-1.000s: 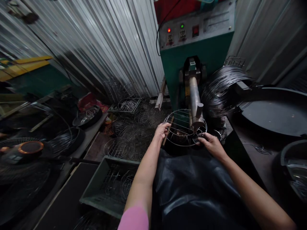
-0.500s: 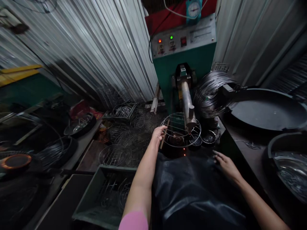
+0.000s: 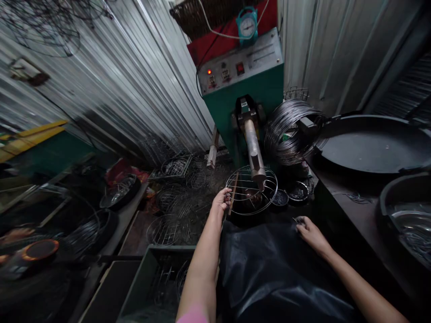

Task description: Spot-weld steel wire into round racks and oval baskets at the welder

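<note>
My left hand (image 3: 222,200) is closed on the left rim of a round wire rack (image 3: 269,204), a ring crossed by thin parallel wires. The rack is held roughly level under the tip of a thick metal welding arm (image 3: 254,154), which reaches out from a green machine (image 3: 249,85). Above a black apron (image 3: 266,264) on my lap, my right hand (image 3: 310,231) has its fingers pinched together. A thin dark bit shows at those fingertips, too small to name. Below the rack sits a copper-coloured part (image 3: 252,199), partly hidden by the wires.
A wire coil (image 3: 291,132) stands right of the arm, beside a large black pan (image 3: 373,146). Small dishes (image 3: 298,192) lie below. A green crate (image 3: 138,280) with wire parts stands at left, finished-looking racks (image 3: 168,231) behind it. Far left, a blurred hand (image 3: 16,235) shows.
The view has swung, shifting the machine left and lower. A green light on its panel has gone out and sparks below the rack have vanished. My right hand's fingers have drawn together.
</note>
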